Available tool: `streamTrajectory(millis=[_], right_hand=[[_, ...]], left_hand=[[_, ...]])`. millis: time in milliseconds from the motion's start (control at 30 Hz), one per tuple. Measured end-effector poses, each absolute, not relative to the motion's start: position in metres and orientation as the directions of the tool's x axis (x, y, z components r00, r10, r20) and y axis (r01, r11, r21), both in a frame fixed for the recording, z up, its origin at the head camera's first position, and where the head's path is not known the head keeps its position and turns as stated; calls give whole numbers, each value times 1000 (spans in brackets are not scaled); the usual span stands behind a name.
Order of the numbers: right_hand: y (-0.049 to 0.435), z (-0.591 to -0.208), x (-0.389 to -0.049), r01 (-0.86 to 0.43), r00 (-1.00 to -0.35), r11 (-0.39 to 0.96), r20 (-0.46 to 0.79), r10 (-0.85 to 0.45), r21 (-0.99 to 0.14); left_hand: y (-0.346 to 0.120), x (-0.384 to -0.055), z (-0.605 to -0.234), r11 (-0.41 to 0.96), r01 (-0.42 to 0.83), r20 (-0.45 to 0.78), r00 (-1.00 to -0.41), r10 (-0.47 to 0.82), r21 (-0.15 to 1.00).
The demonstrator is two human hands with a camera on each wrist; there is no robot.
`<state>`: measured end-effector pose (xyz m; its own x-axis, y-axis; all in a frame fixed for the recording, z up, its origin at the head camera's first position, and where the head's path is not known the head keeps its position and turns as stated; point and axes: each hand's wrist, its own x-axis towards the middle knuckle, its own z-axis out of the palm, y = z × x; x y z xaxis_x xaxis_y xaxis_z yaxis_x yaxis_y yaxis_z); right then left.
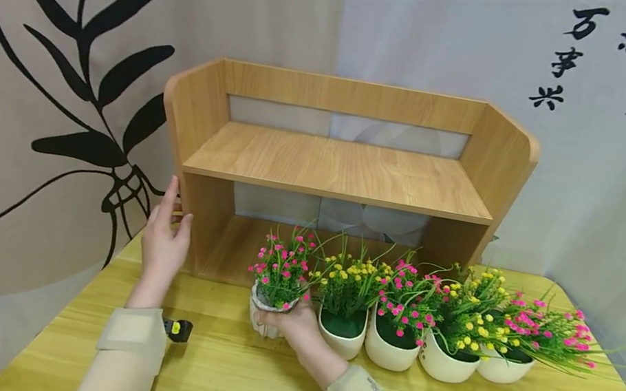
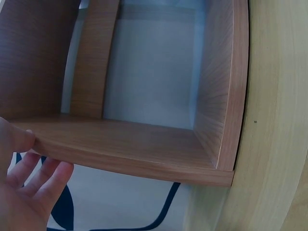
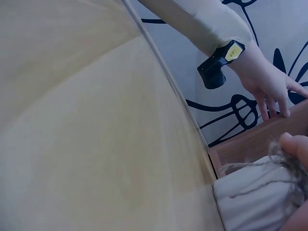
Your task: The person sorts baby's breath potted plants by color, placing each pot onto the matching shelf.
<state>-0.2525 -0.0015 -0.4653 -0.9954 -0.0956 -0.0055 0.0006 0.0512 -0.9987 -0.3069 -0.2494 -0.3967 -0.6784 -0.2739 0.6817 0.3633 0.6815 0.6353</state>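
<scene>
My right hand (image 1: 290, 323) grips a small flower pot (image 1: 260, 315) with pink blooms, in front of the wooden shelf (image 1: 343, 169). Up close in the right wrist view, that pot (image 3: 252, 197) has a pale wrapping tied with rough twine (image 3: 276, 180). At the shelf's left side panel (image 1: 195, 133), my left hand (image 1: 164, 249) holds the front edge. The left wrist view shows the thumb of this hand (image 2: 29, 192) on the edge and its fingers along the outer side. Both levels of the shelf hold no pots.
Right of the held pot stands a row of white pots, with yellow flowers (image 1: 341, 330), pink flowers (image 1: 393, 349), more yellow flowers (image 1: 450, 363) and pink flowers (image 1: 505, 369). All stand on the wooden table (image 1: 228, 390). A printed curtain (image 1: 429, 34) hangs behind.
</scene>
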Motion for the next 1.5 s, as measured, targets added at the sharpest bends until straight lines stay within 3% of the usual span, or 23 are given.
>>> streamTrajectory(millis=[933,1200,1500], right_hand=[[-3,-457,-251,-11,-989,63,1,-147,-998],[-2,-435,-238,-60,-981,104,39,-190,-993],[7,-399,-221,-152,-943,29,136,-304,-988]], left_hand=[[-250,-306,-396,681,357,677,-682,-278,639],[-249,-307,-395,688,376,693,-674,-257,621],[-250,-309,-396,689,390,707,-660,-254,611]])
